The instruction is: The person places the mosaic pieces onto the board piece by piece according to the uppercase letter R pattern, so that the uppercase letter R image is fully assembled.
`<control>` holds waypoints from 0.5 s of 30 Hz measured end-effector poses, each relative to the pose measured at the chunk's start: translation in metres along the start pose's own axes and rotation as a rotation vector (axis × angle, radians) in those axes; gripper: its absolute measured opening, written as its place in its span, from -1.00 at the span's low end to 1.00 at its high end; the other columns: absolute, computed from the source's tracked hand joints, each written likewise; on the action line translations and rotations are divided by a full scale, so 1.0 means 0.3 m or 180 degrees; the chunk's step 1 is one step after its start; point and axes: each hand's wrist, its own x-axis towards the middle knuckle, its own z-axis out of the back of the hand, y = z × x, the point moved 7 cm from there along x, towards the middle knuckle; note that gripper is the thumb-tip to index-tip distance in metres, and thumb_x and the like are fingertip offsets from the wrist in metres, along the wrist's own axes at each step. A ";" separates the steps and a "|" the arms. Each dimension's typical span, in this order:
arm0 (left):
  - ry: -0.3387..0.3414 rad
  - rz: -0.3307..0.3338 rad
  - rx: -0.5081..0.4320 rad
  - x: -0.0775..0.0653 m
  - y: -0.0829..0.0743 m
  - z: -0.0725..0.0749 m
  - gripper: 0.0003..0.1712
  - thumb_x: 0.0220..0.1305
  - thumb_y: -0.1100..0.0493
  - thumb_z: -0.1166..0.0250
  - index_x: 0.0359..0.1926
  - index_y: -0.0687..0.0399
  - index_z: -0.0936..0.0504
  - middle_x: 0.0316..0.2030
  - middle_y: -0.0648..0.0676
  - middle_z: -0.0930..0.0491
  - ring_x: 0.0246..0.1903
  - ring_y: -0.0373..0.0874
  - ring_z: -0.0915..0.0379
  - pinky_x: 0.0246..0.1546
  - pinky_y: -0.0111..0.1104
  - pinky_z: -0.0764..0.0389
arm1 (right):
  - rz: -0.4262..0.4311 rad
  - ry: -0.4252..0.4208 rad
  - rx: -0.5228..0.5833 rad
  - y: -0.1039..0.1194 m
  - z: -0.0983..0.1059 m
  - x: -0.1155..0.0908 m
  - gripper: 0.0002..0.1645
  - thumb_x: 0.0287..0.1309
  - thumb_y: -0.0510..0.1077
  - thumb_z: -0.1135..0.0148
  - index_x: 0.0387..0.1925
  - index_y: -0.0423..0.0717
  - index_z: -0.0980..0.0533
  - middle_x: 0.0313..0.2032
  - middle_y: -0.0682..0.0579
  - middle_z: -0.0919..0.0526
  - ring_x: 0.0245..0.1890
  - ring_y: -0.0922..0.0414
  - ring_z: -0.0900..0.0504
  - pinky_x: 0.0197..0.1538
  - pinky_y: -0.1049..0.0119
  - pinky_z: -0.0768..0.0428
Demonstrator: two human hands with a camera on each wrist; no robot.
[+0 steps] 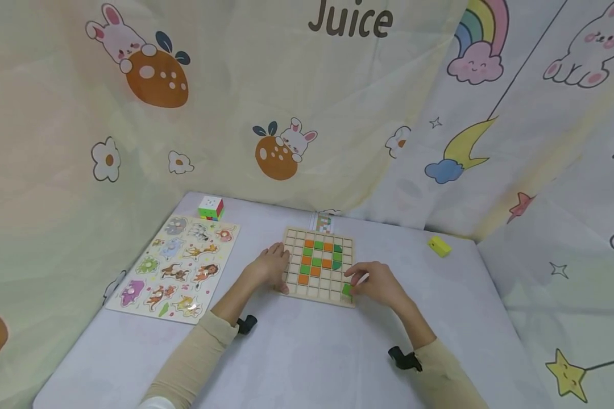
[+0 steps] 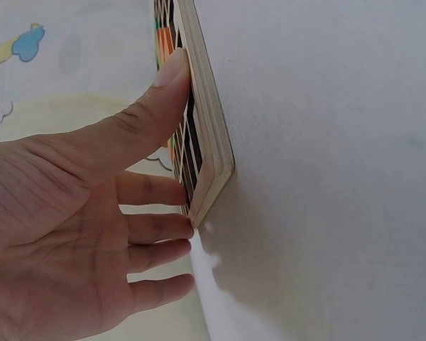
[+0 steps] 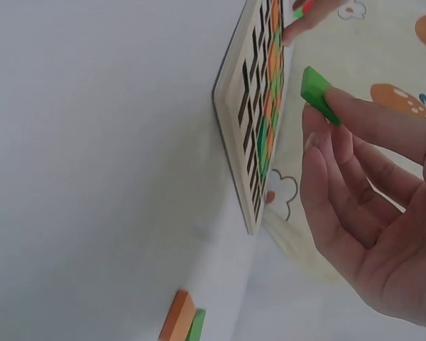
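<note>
A wooden grid board (image 1: 322, 291) lies on the table with orange and green pieces set in some of its cells, including rounded dark green ones (image 1: 337, 249). My left hand (image 1: 272, 268) rests at its left side. In the left wrist view the thumb (image 2: 172, 71) lies on the board's near edge, while the straight fingers touch its side. Between thumb and fingertips, my right hand (image 1: 380, 283) pinches a green square tile (image 3: 318, 94). From the head, that tile overlaps the board's near right corner; the right wrist view shows it raised off the board.
An animal puzzle board (image 1: 176, 270) lies to the left, with a puzzle cube (image 1: 211, 208) behind it. A pattern card (image 1: 324, 223) sits beyond the grid. A yellow block (image 1: 439, 246) is at the right. An orange piece (image 3: 177, 316) and a green piece (image 3: 196, 325) lie on the table.
</note>
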 end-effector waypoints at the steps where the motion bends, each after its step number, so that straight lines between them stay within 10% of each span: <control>1: -0.0002 0.0001 0.0005 0.000 0.001 -0.001 0.31 -0.03 -0.17 -0.64 0.55 0.43 -0.19 0.59 0.46 0.03 0.61 0.30 0.17 0.58 0.11 -0.05 | 0.0012 0.0001 0.0037 0.005 -0.005 0.009 -0.60 0.01 -0.36 -0.58 -0.05 -0.14 -0.73 -0.40 0.08 -0.70 -0.45 0.14 -0.67 -0.32 0.23 -0.61; 15: -0.0002 -0.0005 0.0062 -0.005 0.002 -0.002 0.32 -0.02 -0.20 -0.62 0.55 0.42 -0.19 0.59 0.46 0.04 0.61 0.30 0.17 0.58 0.11 -0.07 | 0.0197 -0.0101 0.0073 0.047 -0.081 0.110 -0.67 0.07 -0.32 -0.57 -0.08 -0.15 -0.74 -0.38 0.10 -0.72 -0.42 0.16 -0.67 -0.29 0.23 -0.65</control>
